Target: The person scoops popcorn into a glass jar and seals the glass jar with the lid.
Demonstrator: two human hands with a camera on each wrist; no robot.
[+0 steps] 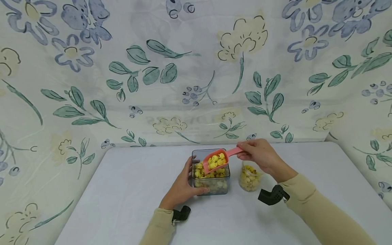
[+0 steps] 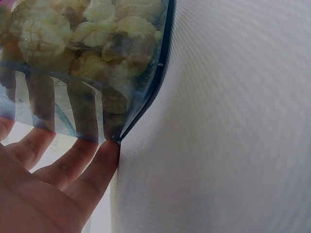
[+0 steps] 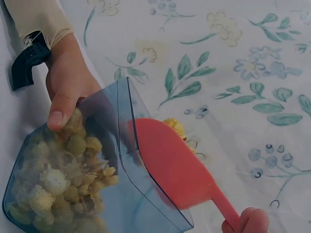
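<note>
Beige sleeves with black wrist-camera mounts come in from 6 o'clock over the pale grey counter. The left hand grasps the clear square plastic container from its 9 o'clock side, fingers and thumb wrapped against the wall; the left wrist view shows the fingertips pressed flat on the transparent side with the yellow puffed snack pieces behind it. The container stands on the counter at about the middle of the head view and looks roughly half full.

Just at its 3 o'clock side, close but seemingly not touching, stands a small clear round jar, which already holds a fair amount of the same yellow pieces. The right hand hovers above that jar, pinching the handle end of a salmon-pink plastic scoop. The scoop's bowl is heaped with pieces and sits over the container's open top, tilted slightly, with the handle pointing toward 3 o'clock.

Judging from how things lie, a transfer from container to jar is midway: the jar is partly filled, one loaded scoop has not yet been emptied, and plenty remains in the container.

Beyond, at 12 o'clock, hangs a floral cloth backdrop with blue, green and cream flowers.
</note>
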